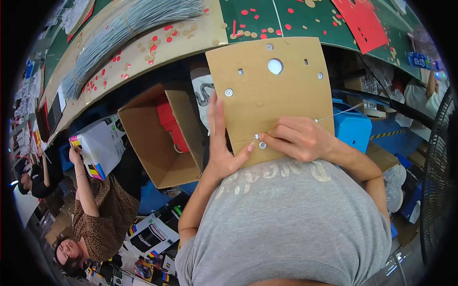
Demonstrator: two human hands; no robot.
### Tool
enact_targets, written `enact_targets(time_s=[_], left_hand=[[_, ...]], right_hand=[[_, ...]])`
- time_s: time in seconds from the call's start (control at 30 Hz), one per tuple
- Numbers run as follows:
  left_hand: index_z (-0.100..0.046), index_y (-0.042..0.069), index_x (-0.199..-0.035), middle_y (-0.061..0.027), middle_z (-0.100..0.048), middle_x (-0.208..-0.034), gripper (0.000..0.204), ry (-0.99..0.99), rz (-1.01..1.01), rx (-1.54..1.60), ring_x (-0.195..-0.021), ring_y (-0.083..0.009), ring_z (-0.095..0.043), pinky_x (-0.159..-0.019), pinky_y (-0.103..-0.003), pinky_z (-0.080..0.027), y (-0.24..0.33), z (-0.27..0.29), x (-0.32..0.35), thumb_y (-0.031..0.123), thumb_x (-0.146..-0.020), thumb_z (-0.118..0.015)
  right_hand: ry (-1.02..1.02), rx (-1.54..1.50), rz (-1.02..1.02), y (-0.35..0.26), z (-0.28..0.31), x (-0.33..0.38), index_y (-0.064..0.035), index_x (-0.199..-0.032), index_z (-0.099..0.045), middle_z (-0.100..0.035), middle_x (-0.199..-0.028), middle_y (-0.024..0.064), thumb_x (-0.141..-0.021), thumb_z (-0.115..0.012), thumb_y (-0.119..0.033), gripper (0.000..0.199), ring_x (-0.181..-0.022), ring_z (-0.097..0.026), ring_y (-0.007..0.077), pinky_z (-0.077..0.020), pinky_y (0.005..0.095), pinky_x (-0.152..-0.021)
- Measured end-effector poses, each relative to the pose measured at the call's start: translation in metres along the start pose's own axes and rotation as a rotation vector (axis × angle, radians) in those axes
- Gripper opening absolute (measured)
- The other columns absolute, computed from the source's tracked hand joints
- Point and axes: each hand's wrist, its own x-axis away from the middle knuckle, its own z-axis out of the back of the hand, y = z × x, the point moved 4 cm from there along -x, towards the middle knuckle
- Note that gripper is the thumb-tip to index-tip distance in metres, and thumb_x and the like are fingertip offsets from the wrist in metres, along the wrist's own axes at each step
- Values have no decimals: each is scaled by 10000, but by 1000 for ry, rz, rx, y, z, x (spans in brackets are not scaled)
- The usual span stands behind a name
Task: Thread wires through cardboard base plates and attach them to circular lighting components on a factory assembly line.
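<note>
While the left hand (220, 143) lies flat, fingers spread, steadying the light, stiff cardboard panel (272, 95) by its edge, the right hand (296, 139) seemingly pinches a small white fastener (257, 137).

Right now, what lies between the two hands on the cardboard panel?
In the head view, left hand and right hand are separated by bare cardboard panel and a small white fastener at the right fingertips.

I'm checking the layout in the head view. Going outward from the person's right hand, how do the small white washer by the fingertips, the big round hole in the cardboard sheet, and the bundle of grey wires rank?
From the right hand:
1. Small white washer, just left of the fingertips, on the cardboard sheet.
2. Big round hole, near the sheet's top edge.
3. Bundle of grey wires, on the bench at upper left.
</note>
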Motion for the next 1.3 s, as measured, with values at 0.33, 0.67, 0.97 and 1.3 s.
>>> enact_targets(time_s=[0.33,0.67,0.97,1.3], left_hand=[[-748,42,-841,-193,-694,-1289,175,-132,-327,-335,-1414,-444,-481,-1192,-558,-294,32,20,-15,-14,-706,-843],[-581,-11,-865,-170,-747,-886,200,-41,-181,-76,-1108,-440,-709,-1051,-538,-492,37,19,-10,-192,-801,-636],[-544,20,-938,-212,-525,-1447,184,-148,-305,-484,-1493,-458,-328,-1173,-634,-235,41,1,-57,-70,-830,-663],[-406,34,-1474,-168,-520,-1501,616,7,-152,-693,-1524,-348,-331,-1248,-531,-23,53,-1,-45,-41,-884,-566]], right_hand=[[19,9,-51,-2,-1,3,35,-978,-739,-572,-822,69,-748,-726,-71,253,-783,-635,190,-559,295,-588],[123,19,-38,3,-2,7,-15,-954,-772,-647,-871,47,-705,-844,-58,263,-714,-633,151,-513,272,-519],[85,43,-60,-5,-6,2,-35,-931,-770,-655,-890,43,-746,-819,-96,202,-740,-639,160,-516,278,-537],[756,290,-973,7,42,176,-11,-930,-757,-651,-789,60,-1106,-400,-400,556,-582,-541,125,-369,269,-494]])
